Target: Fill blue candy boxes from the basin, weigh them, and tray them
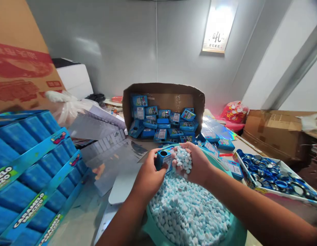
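Observation:
My left hand (153, 172) grips a small blue candy tin (165, 159), tilted so that its round dark opening faces me. Cupped beside it, my right hand (196, 162) holds a heap of pale blue and white candies (183, 159). The heap sits close to the tin; whether they touch I cannot tell. Both hands are above a teal basin (239, 227) filled with loose candies (189, 208) of the same kind.
Behind the basin, a cardboard box (171, 89) on its side holds several blue tins. A shallow box of blue lids (273, 177) stands right. Stacked blue display cartons (32, 171) fill the left. A white flat device (123, 186) lies beside the basin.

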